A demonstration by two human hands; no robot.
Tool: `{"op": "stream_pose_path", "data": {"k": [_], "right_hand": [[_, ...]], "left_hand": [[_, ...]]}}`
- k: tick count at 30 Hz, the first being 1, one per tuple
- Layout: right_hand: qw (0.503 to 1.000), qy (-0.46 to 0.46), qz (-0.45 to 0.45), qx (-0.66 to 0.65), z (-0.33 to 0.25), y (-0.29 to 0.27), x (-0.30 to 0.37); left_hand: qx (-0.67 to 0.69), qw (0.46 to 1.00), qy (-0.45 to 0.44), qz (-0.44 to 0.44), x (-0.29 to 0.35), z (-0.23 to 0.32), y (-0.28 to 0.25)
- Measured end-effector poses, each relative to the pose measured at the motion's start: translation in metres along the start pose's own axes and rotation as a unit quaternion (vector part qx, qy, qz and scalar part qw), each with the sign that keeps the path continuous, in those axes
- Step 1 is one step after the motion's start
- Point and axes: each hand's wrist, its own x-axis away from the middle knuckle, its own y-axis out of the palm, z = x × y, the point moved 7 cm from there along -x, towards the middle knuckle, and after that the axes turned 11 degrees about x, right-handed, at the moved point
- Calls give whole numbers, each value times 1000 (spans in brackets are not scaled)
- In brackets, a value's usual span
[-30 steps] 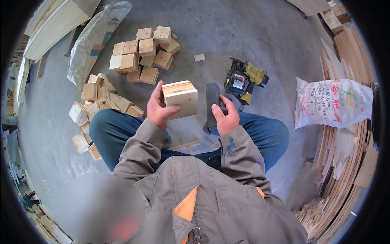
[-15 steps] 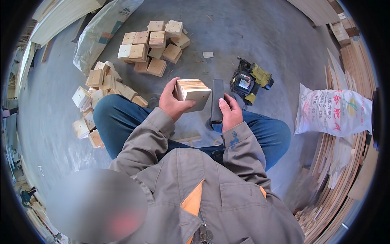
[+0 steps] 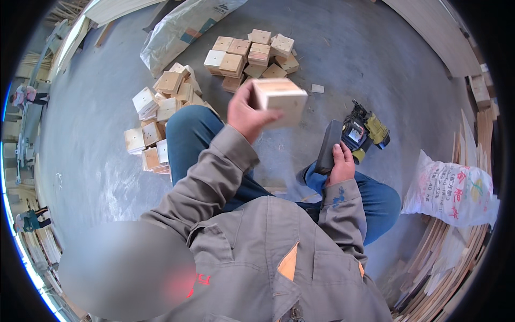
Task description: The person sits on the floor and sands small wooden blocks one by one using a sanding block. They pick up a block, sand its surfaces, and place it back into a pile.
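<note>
A stack of thin square wooden pieces (image 3: 281, 102) is gripped in my left hand (image 3: 248, 115), thumb along its near side and fingers behind. It hangs above the floor in front of my knees and is a little blurred. My right hand (image 3: 342, 163) is closed round the lower part of a dark grey rectangular block (image 3: 329, 145), held tilted over my right leg. A black and yellow-green power tool (image 3: 365, 130) lies on the floor just beyond that block.
Bundles of square wooden pieces (image 3: 232, 64) are heaped ahead, with more bundles (image 3: 170, 83) beside my left knee. A translucent plastic sack (image 3: 185, 35) lies at the far left. To the right, a white printed sack (image 3: 450, 190) rests on long wooden strips (image 3: 437, 263). Two people are at the left edge.
My left hand has raised the wooden stack forward, away from the dark block. The block in my right hand has tilted. The whole view has turned, shifting the floor items rightward.
</note>
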Motion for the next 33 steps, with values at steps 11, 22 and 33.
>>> {"op": "stream_pose_path", "data": {"k": [11,22,33], "right_hand": [[1000,0,12,-29,5,-3,-7],[999,20,28,32,9,-15,1],[993,26,22,116,30,-17,-12]], "left_hand": [[-6,962,183,203,35,185,-185],[-46,897,-27,438,272,55,-365],[-61,756,-184,625,444,-97,-465]]}}
